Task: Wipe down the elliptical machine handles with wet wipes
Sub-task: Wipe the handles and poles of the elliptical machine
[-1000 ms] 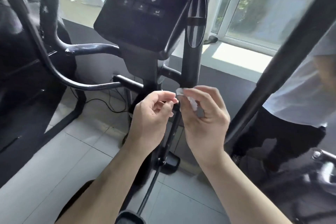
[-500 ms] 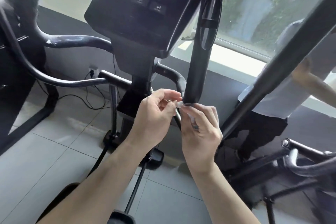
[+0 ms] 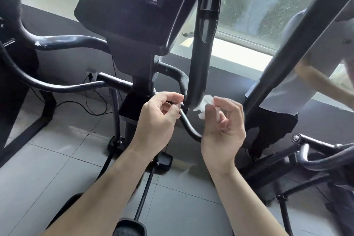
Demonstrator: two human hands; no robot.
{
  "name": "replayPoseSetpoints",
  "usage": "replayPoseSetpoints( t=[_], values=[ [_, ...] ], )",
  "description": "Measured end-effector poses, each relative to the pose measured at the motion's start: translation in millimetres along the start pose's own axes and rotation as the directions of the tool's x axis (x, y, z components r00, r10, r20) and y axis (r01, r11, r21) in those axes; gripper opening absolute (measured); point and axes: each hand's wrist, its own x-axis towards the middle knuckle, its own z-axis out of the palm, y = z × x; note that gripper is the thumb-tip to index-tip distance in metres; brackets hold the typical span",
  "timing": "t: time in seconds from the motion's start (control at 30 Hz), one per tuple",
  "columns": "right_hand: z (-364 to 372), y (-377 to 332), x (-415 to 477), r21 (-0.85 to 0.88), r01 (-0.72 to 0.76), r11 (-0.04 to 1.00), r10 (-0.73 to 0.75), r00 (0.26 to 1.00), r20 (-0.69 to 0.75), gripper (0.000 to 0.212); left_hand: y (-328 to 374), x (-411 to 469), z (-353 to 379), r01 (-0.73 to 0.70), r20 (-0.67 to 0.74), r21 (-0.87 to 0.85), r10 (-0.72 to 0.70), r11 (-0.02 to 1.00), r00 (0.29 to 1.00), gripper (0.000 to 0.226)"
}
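Right hand [image 3: 223, 126] has pulled away, pinching wipe [image 3: 202, 104].

A small crumpled white wet wipe [image 3: 202, 105] bunches out just above the right hand's [image 3: 223, 126] pinching fingertips. The black upright tubular elliptical handle [image 3: 199, 67] rises from just left of that grip, its lower end beside the wipe.
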Motion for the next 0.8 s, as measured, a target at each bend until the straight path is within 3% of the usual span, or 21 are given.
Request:
replayPoseSetpoints(
  t=[0.2,0.37,0.53,0.8],
  values=[
    [10,19,-9,0.044,-0.084,0.995,0.081,0.994,0.069,0.020,4,-5,8,-0.025,-0.015,0.044,0.025,0.999,1.000,0.020],
    [7,43,-23,0.085,-0.340,0.937,0.325,0.934,0.149,0.023,3,-13,19,-0.012,-0.080,0.112,0.021,0.994,0.997,0.021],
    [-13,43,-20,0.240,-0.564,0.790,0.530,0.826,0.192,0.017,-6,-21,37,0.040,-0.186,0.176,-0.007,0.983,0.983,0.016],
    [-31,37,2,0.502,-0.721,0.479,0.530,0.693,0.490,0.018,5,-38,69,0.167,-0.291,0.160,-0.115,0.973,0.950,0.018]
  ],
)
